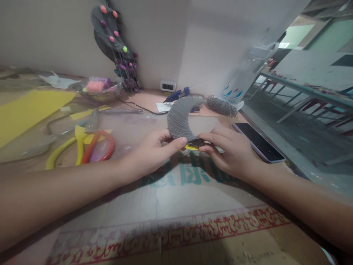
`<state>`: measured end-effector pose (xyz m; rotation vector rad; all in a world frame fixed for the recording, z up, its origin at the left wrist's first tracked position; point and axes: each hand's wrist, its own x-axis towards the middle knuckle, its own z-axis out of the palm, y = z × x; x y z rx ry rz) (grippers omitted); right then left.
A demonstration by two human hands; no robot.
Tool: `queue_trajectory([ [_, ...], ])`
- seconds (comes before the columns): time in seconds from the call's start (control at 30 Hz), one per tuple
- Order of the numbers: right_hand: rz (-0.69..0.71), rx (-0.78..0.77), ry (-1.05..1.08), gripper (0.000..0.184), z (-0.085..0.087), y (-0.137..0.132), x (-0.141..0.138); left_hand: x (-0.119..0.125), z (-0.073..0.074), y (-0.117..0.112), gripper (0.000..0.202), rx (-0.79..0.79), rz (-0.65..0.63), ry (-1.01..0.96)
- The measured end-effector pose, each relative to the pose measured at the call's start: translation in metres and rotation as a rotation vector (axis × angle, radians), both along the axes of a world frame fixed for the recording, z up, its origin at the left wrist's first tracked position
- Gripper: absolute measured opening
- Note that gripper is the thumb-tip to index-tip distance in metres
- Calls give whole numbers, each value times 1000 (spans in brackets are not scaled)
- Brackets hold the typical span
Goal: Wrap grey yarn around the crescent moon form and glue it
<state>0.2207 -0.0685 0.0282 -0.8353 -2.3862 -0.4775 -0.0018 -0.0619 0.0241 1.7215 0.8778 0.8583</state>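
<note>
A crescent shape wrapped in grey yarn [178,119] stands on edge over the table's middle, its lower tip unwrapped, dark with a bit of yellow. My left hand [154,151] pinches that lower end from the left, thumb and fingers closed on it. My right hand [228,151] grips the same tip from the right with closed fingers. A strand runs back to a loose bundle of grey yarn [220,105] behind the crescent.
A dark phone [257,141] lies right of my right hand. Yellow and red-handled tools [82,145] lie at left, near yellow paper [24,110]. A blue glue gun [176,95], a bowl of pom-poms [96,88] and a decorated grey crescent [113,40] stand at the back.
</note>
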Motion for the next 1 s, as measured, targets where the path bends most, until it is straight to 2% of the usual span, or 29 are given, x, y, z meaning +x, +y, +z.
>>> queue_trajectory([
  [0.37, 17, 22, 2, 26, -1, 2, 0, 0, -3, 1, 27, 5, -10, -32],
  [0.5, 18, -24, 29, 25, -2, 2, 1, 0, -3, 2, 28, -1, -6, -7],
  [0.6, 9, -141, 148, 26, -2, 2, 2, 0, -3, 4, 30, -9, 6, 20],
  [0.73, -75, -306, 360, 26, -2, 2, 0, 0, -5, 5, 31, 12, 1, 4],
  [0.87, -125, -614, 432, 15, 0, -2, -10, 0, -5, 5, 29, 20, -1, 14],
  [1.0, -124, -823, 483, 18, 1, -11, -18, 0, -6, 7, 29, 43, 8, 51],
])
